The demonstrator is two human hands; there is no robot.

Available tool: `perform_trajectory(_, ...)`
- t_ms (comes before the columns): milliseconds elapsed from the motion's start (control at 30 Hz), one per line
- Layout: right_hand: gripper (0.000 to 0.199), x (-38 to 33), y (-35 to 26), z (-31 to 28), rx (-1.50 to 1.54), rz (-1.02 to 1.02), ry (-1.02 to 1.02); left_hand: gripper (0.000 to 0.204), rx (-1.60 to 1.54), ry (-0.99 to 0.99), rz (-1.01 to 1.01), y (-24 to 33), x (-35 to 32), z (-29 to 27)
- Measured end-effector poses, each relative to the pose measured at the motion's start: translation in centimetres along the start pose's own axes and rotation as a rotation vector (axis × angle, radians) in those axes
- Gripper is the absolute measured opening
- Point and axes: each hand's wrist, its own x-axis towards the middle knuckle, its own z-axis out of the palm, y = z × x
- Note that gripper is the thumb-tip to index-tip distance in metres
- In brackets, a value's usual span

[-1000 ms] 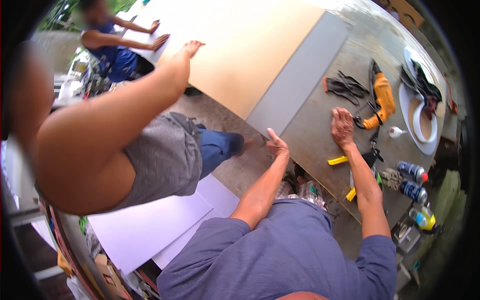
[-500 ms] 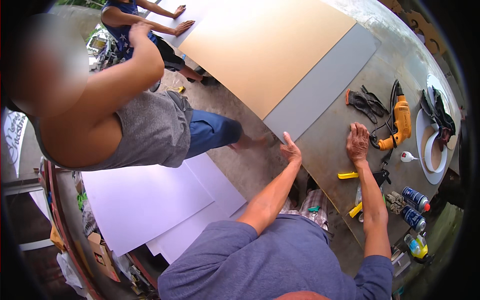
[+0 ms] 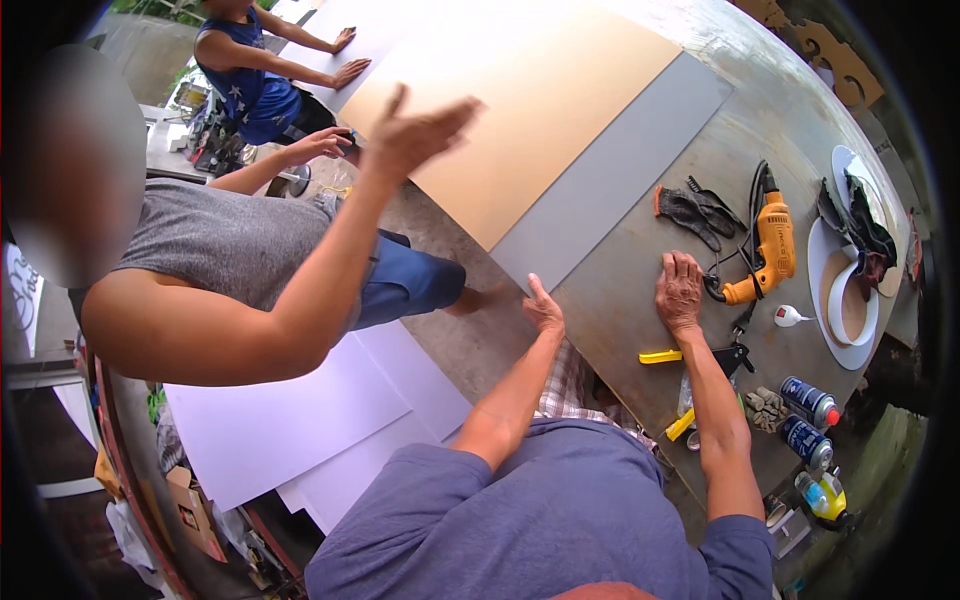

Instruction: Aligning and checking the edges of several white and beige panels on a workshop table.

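My left hand (image 3: 543, 308) rests at the near corner of a grey sheet (image 3: 610, 170) on the metal-topped table (image 3: 620, 310), its thumb apart from the fingers; the fingertips are partly hidden at the edge. A tan board (image 3: 530, 110) lies over most of the grey sheet. My right hand (image 3: 680, 290) lies palm down on the bare tabletop, fingers slightly bent, holding nothing. Close to it are dark work gloves (image 3: 695, 213), an orange corded power drill (image 3: 770, 250) and a small white squeeze bottle (image 3: 790, 316). A yellow-handled black tool (image 3: 730, 357) lies by my right forearm.
A co-worker in a grey tank top (image 3: 230, 240) stands at left, one blurred hand (image 3: 420, 135) raised near the board. Another person (image 3: 255, 75) presses both hands on the far sheet. White sheets (image 3: 290, 420) lie at lower left; spray cans (image 3: 808, 400) and white rings (image 3: 855, 300) sit at right.
The co-worker in grey has swung a bent arm down and forward, that hand now raised toward the board. The whole view has shifted slightly. My hands keep about the same places on the table.
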Motion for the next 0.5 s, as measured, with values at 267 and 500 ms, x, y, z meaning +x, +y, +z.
perform_trajectory(267, 0.036, -0.4, 0.9, 0.3, 0.06, -0.011, 0.026, 0.087, 0.371, 0.038, -0.185, 0.6, -0.2, 0.0)
perform_trajectory(500, 0.038, -0.9, 1.5, 0.0, 0.002, -0.041, 0.054, 0.086, 0.22, -0.067, -0.224, 0.7, -1.0, 0.0)
